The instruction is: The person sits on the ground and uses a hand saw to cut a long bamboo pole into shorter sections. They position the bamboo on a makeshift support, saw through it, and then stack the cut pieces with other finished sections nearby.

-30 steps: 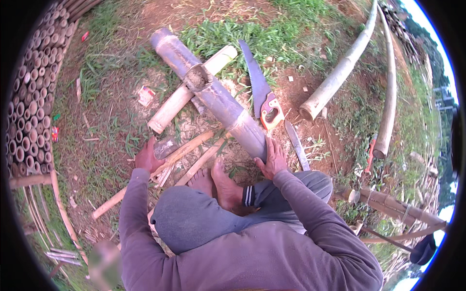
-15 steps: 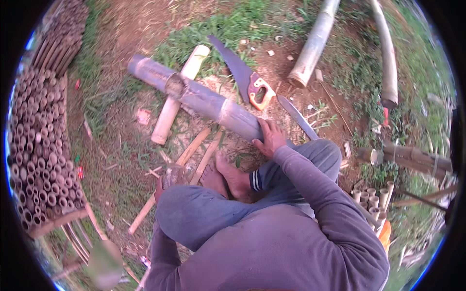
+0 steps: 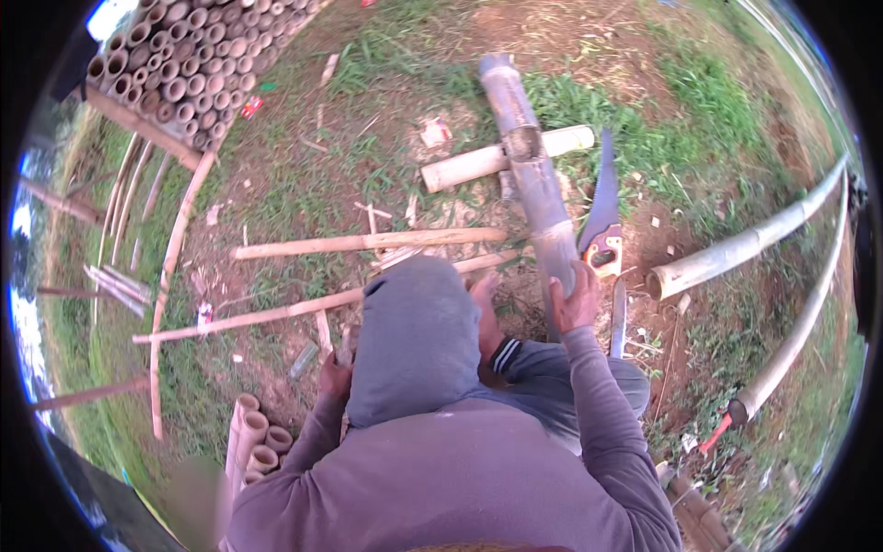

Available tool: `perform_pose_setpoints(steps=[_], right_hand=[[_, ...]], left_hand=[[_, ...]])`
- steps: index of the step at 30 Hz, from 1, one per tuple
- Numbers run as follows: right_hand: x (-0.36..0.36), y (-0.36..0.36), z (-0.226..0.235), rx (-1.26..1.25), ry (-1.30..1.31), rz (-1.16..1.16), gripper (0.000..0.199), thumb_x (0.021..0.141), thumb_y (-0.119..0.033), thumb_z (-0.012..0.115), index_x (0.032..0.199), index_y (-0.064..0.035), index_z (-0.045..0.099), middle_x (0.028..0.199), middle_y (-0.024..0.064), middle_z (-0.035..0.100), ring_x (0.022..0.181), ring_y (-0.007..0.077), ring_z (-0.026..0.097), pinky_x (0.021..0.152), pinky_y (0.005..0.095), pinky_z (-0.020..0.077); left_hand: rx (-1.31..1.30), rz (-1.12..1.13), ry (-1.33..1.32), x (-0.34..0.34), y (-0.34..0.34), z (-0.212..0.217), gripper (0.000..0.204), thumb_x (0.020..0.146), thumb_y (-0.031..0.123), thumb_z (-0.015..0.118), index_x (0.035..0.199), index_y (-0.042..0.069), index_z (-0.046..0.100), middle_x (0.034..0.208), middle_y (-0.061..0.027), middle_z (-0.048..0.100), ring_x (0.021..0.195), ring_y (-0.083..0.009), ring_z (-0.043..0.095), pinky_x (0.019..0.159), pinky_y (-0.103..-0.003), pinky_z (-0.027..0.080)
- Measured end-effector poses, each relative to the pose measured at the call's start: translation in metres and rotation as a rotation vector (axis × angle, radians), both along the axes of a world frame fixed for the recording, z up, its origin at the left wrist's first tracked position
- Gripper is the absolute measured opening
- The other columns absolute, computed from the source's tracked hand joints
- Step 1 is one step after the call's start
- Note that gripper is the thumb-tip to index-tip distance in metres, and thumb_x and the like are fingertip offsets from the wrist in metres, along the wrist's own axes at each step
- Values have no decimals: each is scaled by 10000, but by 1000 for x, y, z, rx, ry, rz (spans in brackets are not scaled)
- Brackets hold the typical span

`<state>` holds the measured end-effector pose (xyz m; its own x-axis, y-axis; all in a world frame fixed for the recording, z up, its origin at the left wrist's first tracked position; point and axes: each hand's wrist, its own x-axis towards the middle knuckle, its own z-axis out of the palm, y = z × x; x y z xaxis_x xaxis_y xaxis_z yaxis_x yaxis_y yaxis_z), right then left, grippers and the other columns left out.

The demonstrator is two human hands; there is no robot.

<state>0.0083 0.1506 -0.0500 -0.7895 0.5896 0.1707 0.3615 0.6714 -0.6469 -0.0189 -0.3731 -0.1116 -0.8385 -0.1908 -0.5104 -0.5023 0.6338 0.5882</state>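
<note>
A thick grey-brown bamboo pole [image 3: 532,179] with a notch cut in its upper side lies away from me. Its far part rests across a shorter pale bamboo piece [image 3: 464,168]. My right hand [image 3: 578,296] grips the pole's near part, thumb on one side and fingers on the other. Beside my left knee, my left hand [image 3: 335,377] is closed around a short brownish piece [image 3: 347,344] whose kind I cannot make out; the knee partly hides it. Right of the pole lie a handsaw [image 3: 602,207] with an orange-edged handle and a long blade [image 3: 618,317].
Split bamboo strips [image 3: 368,242] lie ahead of my left knee. Two long bamboo poles [image 3: 736,248] [image 3: 796,354] lie at the right. A stack of cut bamboo tubes [image 3: 184,69] stands far left; more tubes [image 3: 253,437] are near my left elbow.
The view has turned left, so the scene appears rotated clockwise. My right hand stays on the bamboo pole. My left hand shows more fully beside the knee.
</note>
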Motion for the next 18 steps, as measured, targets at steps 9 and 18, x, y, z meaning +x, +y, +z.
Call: perform_pose_setpoints(steps=[9,18], right_hand=[[2,-55,123,-190,346,245,491,953,-331,715,1331,-31,624,1335,208,621,1278,395,589,1084,491,471],[61,-84,229,91,579,207,747,894,-379,786,1465,-4,483,1400,228,553,1316,410,536,1121,506,424]], left_hand=[[673,-25,94,-96,82,105,566,796,122,789,1309,-45,621,1107,-103,708,968,-215,696,877,-368,560],[296,-1040,727,-185,225,307,973,627,140,895,1485,-60,482,1191,-181,709,1079,-265,704,981,-386,544]])
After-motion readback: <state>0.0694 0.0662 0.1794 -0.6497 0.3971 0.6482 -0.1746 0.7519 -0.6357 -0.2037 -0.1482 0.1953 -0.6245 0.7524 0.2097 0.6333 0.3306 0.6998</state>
